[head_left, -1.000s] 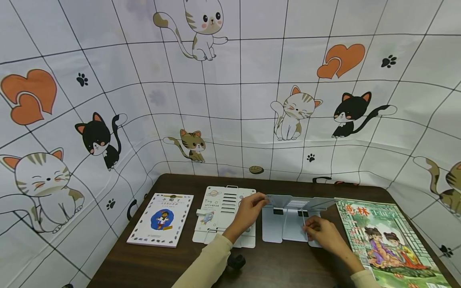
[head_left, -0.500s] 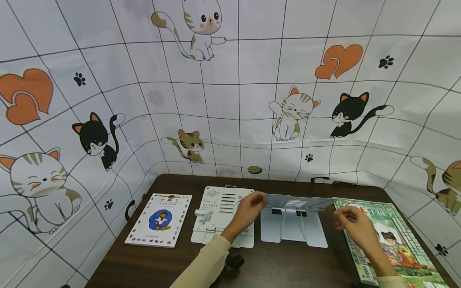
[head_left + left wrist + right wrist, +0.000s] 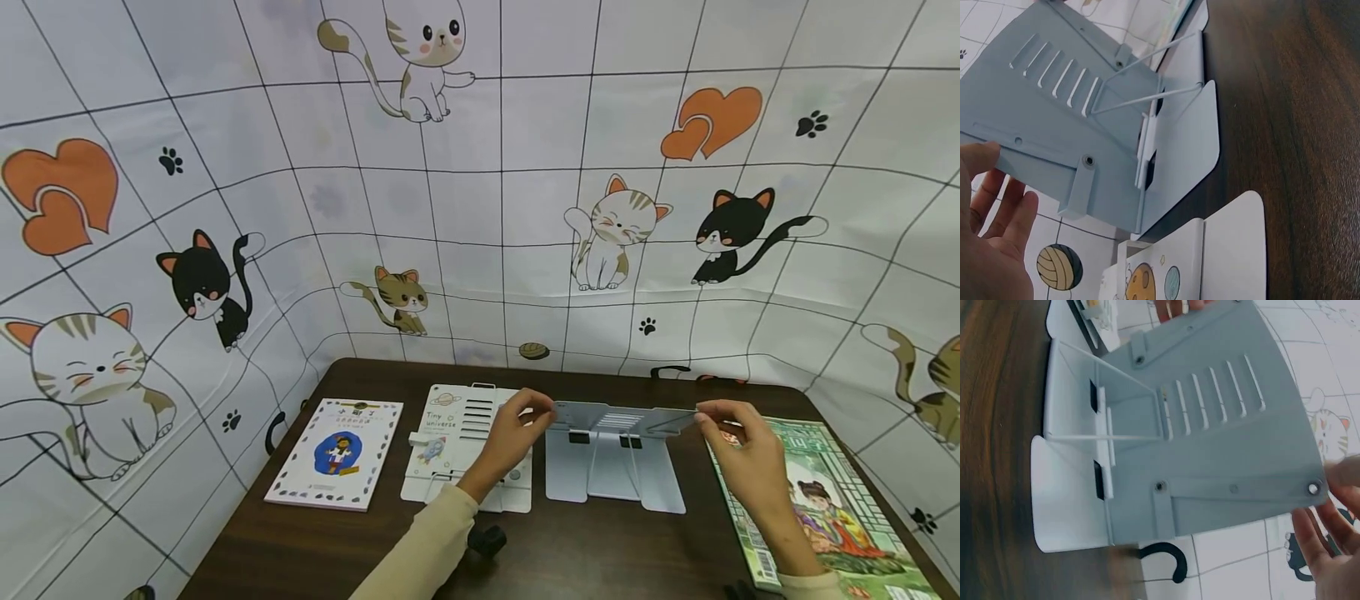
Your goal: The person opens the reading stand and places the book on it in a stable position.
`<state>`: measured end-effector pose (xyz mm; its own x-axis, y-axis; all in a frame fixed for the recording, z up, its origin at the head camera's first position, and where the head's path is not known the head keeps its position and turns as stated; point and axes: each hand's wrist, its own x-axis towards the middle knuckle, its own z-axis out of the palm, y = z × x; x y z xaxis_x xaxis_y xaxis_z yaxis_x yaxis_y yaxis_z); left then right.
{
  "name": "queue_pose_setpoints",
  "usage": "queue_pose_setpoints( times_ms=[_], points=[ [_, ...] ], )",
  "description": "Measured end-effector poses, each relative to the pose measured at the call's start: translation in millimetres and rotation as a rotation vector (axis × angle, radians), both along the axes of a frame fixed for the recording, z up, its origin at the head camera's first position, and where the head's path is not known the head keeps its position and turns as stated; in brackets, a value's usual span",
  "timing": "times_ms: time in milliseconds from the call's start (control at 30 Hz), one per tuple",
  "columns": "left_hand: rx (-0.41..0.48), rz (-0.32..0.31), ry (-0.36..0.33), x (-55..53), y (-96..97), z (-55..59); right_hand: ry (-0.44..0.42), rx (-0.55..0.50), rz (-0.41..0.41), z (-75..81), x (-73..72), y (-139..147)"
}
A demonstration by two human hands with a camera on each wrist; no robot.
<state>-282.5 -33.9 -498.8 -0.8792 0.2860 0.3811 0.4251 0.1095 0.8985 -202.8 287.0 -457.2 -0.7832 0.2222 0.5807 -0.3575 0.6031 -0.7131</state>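
Note:
A grey-blue metal book stand [image 3: 618, 479] is unfolded on the table, its slotted back panel [image 3: 1229, 450] raised above the flat base. The wire prop [image 3: 1147, 98] spans from the base to the slots of that panel. My left hand [image 3: 517, 429] pinches the panel's upper left corner, thumb on one face and fingers behind it, as the left wrist view shows. At the opposite upper corner, my right hand [image 3: 750, 454] holds the edge between thumb and fingers, beside a round rivet [image 3: 1314, 488].
Just left of the stand lies a white "Tiny universe" book stand [image 3: 450, 450], folded flat. Further left is a white picture book [image 3: 336, 458]. A green illustrated magazine [image 3: 832, 500] lies on the right, partly under the right forearm. A patterned cloth [image 3: 495, 208] hangs behind the table.
My right hand has let go of the wire prop by the base, swung out to the right, then come to the panel's upper right corner. The left hand has kept its corner.

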Motion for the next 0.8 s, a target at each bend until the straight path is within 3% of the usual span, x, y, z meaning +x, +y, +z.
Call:
queue_pose_setpoints(
  times_ms=[167, 500, 800],
  points=[
    [0.006, 0.002, 0.000, 2.0, 2.6, 0.1, 0.043, -0.002, -0.083, 2.8, -1.8, -8.5],
    [-0.006, 0.019, 0.024, 2.0, 3.1, -2.9, 0.077, 0.043, -0.092, 3.7, -8.7, -6.1],
    [-0.054, -0.001, 0.097, 11.0, 2.6, -4.7, 0.119, 0.070, -0.099, 3.6, -18.5, -1.9]
  ],
)
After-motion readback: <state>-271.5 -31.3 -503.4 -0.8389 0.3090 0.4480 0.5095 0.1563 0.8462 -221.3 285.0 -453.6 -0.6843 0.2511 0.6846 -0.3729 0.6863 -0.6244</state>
